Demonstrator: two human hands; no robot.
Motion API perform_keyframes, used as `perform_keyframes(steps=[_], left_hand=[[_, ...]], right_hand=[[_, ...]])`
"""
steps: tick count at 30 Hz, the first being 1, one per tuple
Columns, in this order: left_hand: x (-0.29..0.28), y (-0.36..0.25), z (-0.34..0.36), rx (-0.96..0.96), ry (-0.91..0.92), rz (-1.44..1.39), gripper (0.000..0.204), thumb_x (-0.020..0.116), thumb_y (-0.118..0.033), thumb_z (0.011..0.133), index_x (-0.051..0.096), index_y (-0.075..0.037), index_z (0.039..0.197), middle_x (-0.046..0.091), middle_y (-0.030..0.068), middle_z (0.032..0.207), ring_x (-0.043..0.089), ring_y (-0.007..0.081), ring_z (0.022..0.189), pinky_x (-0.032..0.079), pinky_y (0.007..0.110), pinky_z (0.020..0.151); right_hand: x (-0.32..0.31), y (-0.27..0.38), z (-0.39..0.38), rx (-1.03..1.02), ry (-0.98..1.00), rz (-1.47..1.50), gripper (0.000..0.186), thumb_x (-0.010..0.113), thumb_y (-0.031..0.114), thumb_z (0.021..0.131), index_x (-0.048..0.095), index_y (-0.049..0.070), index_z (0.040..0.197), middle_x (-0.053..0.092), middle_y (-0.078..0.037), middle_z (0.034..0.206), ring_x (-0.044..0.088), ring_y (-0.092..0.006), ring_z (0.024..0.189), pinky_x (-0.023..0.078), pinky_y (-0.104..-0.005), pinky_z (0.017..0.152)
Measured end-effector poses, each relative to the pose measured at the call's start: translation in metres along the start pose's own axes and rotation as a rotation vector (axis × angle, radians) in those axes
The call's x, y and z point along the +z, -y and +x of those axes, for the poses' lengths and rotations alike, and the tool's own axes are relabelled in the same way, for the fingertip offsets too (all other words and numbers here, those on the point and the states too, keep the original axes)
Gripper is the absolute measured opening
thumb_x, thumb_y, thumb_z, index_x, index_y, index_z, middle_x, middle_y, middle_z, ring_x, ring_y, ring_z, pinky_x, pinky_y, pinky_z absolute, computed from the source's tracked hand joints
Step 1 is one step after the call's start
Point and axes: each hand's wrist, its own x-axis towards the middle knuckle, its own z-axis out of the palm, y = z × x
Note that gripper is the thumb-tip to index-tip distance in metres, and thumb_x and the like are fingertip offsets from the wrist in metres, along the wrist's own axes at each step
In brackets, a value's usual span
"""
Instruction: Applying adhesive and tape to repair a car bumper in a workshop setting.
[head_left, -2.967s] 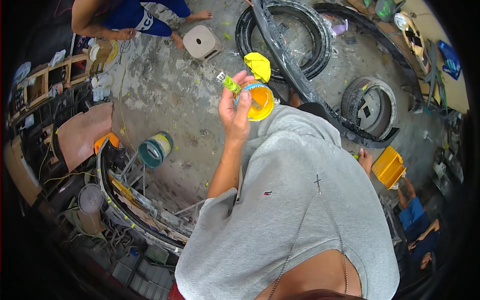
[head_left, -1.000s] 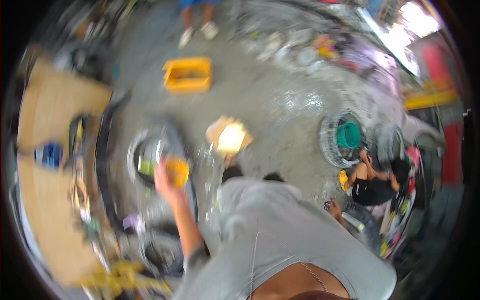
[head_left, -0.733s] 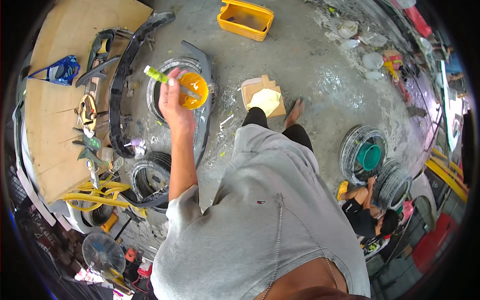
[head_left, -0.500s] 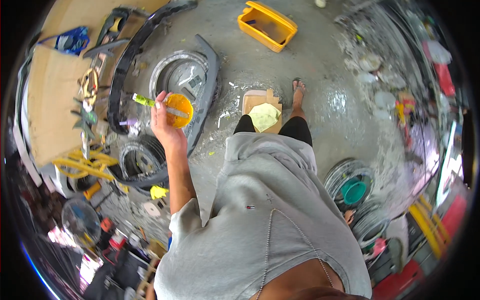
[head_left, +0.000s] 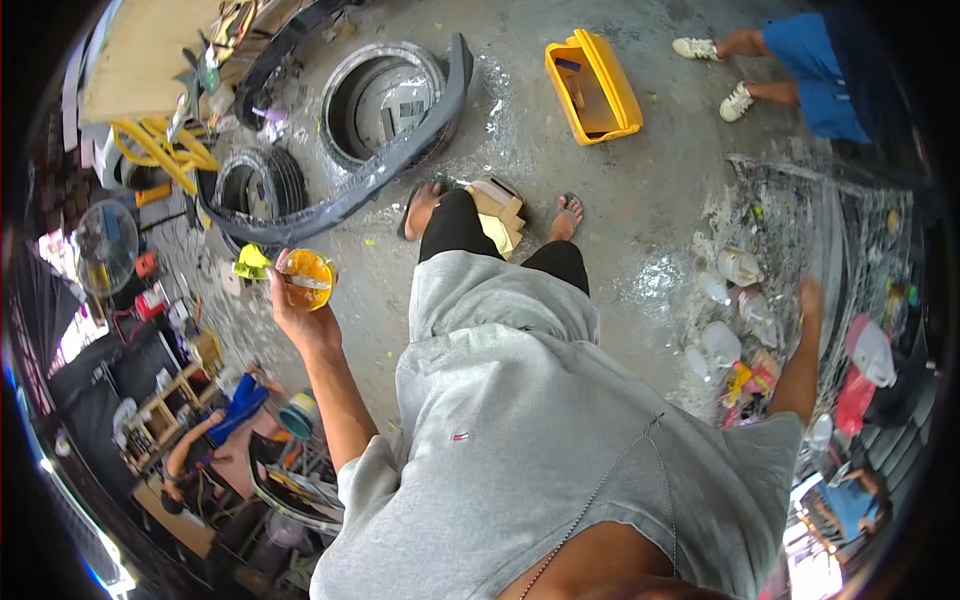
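My left hand (head_left: 290, 300) grips a tub of orange-yellow paste (head_left: 312, 270), with a flat metal spreader (head_left: 298, 281) lying across its top. A yellow-green item (head_left: 250, 258) shows just behind that hand. Out to the right, my right hand (head_left: 809, 292) is raised over the floor near plastic jugs, its fingers too blurred to make out. Between my feet lies flattened cardboard (head_left: 506, 208) with pale yellow sheet material on it, partly hidden by my leg.
A long dark curved panel (head_left: 367, 178) rests across tyres (head_left: 258, 178). A yellow crate (head_left: 598, 85) sits ahead. Someone in blue shorts (head_left: 815, 80) stands upper right; others work lower left (head_left: 240, 400) and lower right (head_left: 848, 505). Plastic jugs (head_left: 740, 266) litter the right side.
The view has swung round, bringing jugs and the blue-shorted person to the right. My left hand, still holding the tub, sits lower in the picture; my right arm is now out sideways.
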Motion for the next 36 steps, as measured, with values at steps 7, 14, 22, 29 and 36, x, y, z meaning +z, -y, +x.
perform_keyframes(steps=[7, 14, 22, 29, 36], left_hand=[[0.002, 0.011, -0.072, -0.018, -0.225, 0.089, 0.054, 0.053, -0.048, 0.102, 0.055, -0.005, 0.135, 0.062, 0.0062, 0.118, 0.062, 0.0227, 0.106, 0.055, 0.046, 0.084], [0.035, 0.030, -0.051, -0.088, -0.166, 0.077, 0.055, 0.054, -0.048, 0.102, 0.056, -0.005, 0.134, 0.063, 0.0065, 0.116, 0.063, 0.0222, 0.106, 0.054, 0.045, 0.086], [0.054, 0.075, 0.001, -0.239, 0.014, -0.060, 0.057, 0.053, -0.046, 0.103, 0.053, -0.001, 0.137, 0.062, 0.0126, 0.129, 0.061, 0.0231, 0.114, 0.050, 0.040, 0.099], [0.047, 0.084, 0.031, -0.205, 0.008, -0.011, 0.056, 0.054, -0.048, 0.102, 0.052, -0.004, 0.137, 0.062, 0.0136, 0.129, 0.061, 0.0243, 0.115, 0.051, 0.043, 0.098], [0.007, 0.204, 0.148, -0.199, 0.151, -0.220, 0.049, 0.052, -0.048, 0.103, 0.058, -0.006, 0.128, 0.059, 0.0125, 0.132, 0.058, 0.0253, 0.116, 0.050, 0.043, 0.098]], right_hand=[[-0.039, 0.563, 0.061, -0.816, 0.144, 0.421, 0.030, 0.057, 0.025, 0.102, 0.064, 0.008, 0.125, 0.072, -0.012, 0.113, 0.068, -0.0252, 0.107, 0.050, -0.0354, 0.092], [0.057, 0.593, -0.064, -0.888, 0.535, 0.513, 0.026, 0.060, 0.016, 0.098, 0.068, 0.003, 0.119, 0.071, -0.017, 0.118, 0.067, -0.0334, 0.112, 0.051, -0.0394, 0.097], [0.117, 0.053, -0.113, -0.936, 0.492, -0.606, 0.038, 0.052, 0.035, 0.100, 0.065, -0.001, 0.100, 0.068, -0.023, 0.092, 0.066, -0.0444, 0.088, 0.053, -0.0510, 0.075], [0.081, 0.152, -0.211, -0.712, 0.796, -0.522, 0.028, 0.058, 0.027, 0.098, 0.067, 0.002, 0.106, 0.069, -0.018, 0.102, 0.067, -0.0353, 0.096, 0.051, -0.0459, 0.081], [0.080, 0.237, -0.197, -0.234, 0.560, -0.053, 0.032, 0.055, 0.031, 0.100, 0.066, 0.002, 0.106, 0.068, -0.018, 0.093, 0.067, -0.0350, 0.086, 0.052, -0.0466, 0.069]])
